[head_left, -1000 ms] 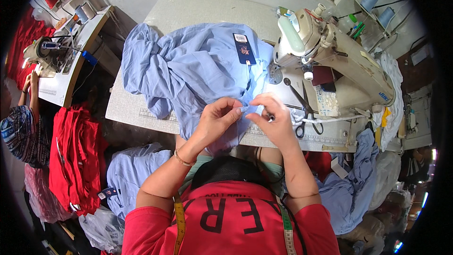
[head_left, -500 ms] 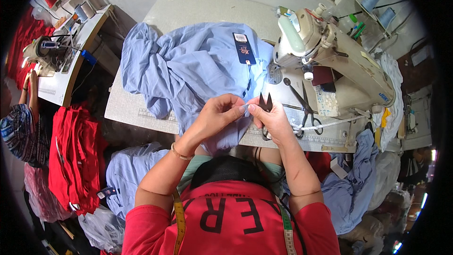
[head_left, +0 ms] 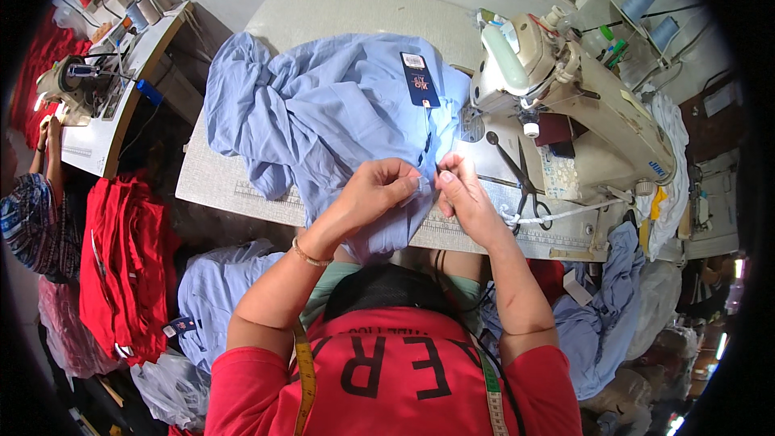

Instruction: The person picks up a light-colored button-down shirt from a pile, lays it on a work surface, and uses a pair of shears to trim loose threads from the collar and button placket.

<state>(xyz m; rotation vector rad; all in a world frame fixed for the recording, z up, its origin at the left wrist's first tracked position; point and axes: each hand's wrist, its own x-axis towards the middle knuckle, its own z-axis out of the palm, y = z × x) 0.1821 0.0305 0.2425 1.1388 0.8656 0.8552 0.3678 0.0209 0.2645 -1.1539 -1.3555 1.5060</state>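
A light blue garment (head_left: 323,97) lies bunched on the sewing table, its front edge hanging down toward my lap. A dark hang tag (head_left: 420,79) rests on it. My left hand (head_left: 379,190) is closed, thumb and fingers pinching the garment's edge. Close beside it, my right hand (head_left: 467,200) is closed too, its fingertips against the same edge. A small dark bit shows at the right fingertips, but I cannot make out what that hand holds. Large dark scissors (head_left: 521,182) lie on the table to the right of it.
A sewing machine (head_left: 573,97) stands on the table's right side, with a white cord (head_left: 581,211) near its front edge. Blue thread cones (head_left: 638,2) sit behind. Red garments (head_left: 125,266) hang at the left; a co-worker's arm (head_left: 52,149) reaches to another machine (head_left: 69,85).
The small dark snips that pointed up from my right hand no longer show. That hand has turned, its fingers now at the garment's edge. My left hand keeps its pinch.
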